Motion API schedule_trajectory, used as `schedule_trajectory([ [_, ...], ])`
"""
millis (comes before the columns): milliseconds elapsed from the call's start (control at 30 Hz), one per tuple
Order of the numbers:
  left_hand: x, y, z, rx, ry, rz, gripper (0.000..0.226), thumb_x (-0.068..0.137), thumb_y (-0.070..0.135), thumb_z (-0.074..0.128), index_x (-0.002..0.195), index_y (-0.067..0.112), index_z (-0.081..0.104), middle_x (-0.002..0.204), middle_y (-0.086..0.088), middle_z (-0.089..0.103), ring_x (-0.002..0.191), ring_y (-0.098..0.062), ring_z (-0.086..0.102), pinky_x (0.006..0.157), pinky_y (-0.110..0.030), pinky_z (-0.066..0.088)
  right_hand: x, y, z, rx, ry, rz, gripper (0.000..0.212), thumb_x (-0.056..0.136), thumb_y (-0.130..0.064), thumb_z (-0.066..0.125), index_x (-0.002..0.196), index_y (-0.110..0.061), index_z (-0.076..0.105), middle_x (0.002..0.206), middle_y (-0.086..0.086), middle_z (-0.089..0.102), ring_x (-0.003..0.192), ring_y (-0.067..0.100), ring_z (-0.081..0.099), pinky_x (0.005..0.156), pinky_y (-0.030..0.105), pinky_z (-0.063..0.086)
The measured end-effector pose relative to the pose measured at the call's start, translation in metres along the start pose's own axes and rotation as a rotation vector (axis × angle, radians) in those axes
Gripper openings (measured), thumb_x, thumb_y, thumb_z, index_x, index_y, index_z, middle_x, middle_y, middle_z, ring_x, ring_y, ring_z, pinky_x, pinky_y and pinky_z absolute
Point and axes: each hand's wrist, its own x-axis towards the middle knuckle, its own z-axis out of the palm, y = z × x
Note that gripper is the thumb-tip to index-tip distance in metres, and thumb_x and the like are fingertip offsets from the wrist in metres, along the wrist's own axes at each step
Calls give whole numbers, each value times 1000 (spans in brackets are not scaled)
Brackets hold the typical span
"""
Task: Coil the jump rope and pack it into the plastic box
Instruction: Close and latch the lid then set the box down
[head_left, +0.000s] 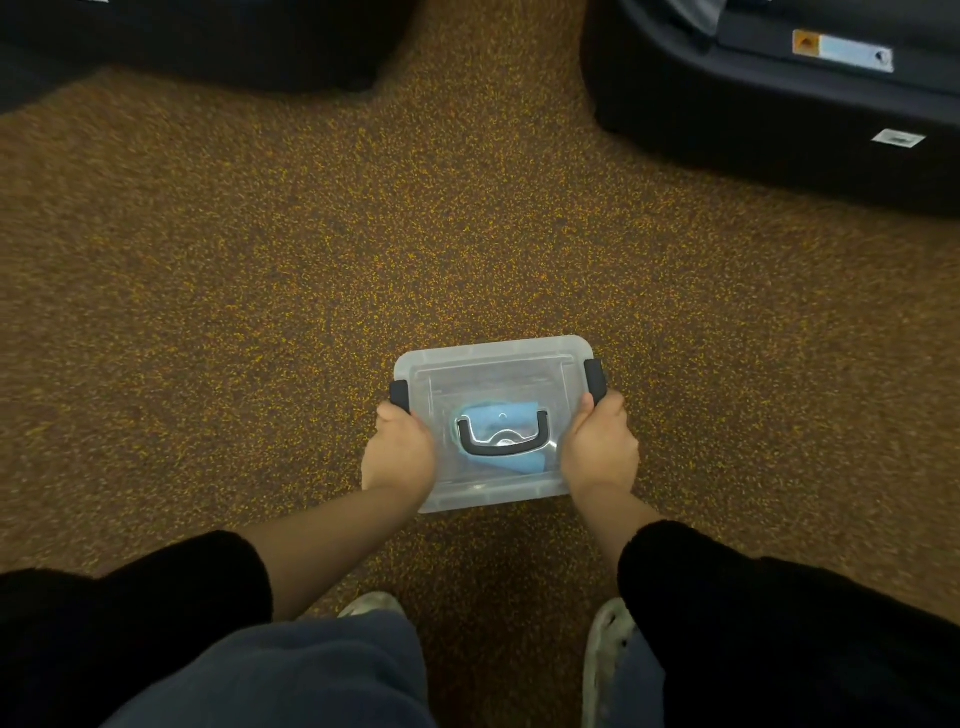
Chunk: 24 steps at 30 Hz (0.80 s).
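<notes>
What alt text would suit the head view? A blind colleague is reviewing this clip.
Two bare hands, left hand and right hand, grip the sides of a clear lidded plastic box by its black latches, above speckled brown carpet. Something light blue shows through the lid, under a black carry handle.

Black sleeves (779, 597) — grey-blue trousers (311, 675)
</notes>
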Motion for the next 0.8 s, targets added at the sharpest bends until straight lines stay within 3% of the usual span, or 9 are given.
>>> schedule_trajectory([
  [100, -2, 1, -1, -42, 6, 17, 37, 92, 13, 38, 124, -6, 33, 110, -24, 60, 98, -41, 61, 79, -40, 47, 4, 0, -2, -15, -46, 2, 37, 101, -34, 27, 113, -3, 42, 114, 21, 58, 98, 43, 60, 69, 38, 38],
  [233, -1, 6, -10, -97, -7, -13, 35, 98, 23, 32, 120, -5, 34, 123, -28, 55, 113, -48, 55, 92, -47, 43, 12, 2, -11, 8, -132, 2, 37, 100, -36, 30, 111, -3, 42, 117, 23, 59, 107, 44, 57, 81, 43, 42],
  [467, 36, 31, -52, -152, 33, 130, 33, 99, 28, 31, 114, 0, 36, 116, -26, 58, 107, -45, 57, 86, -47, 44, 44, -17, -28, 83, -53, -35, 41, 98, -39, 34, 110, -2, 44, 111, 24, 61, 102, 43, 58, 74, 40, 41],
  [600, 70, 59, -73, -159, 50, 157, 36, 99, 27, 31, 119, -3, 36, 120, -28, 57, 111, -42, 57, 90, -47, 44, 83, -44, -38, 87, 0, -91, 42, 98, -40, 34, 114, -2, 45, 111, 23, 62, 102, 42, 59, 71, 37, 38],
  [800, 126, 94, -86, -287, 112, 173, 42, 99, 34, 32, 123, 0, 37, 126, -25, 53, 113, -41, 54, 91, -46, 43, 145, -79, -39, 139, 9, -107, 45, 98, -41, 34, 118, -2, 45, 117, 21, 59, 107, 39, 57, 80, 39, 44],
])
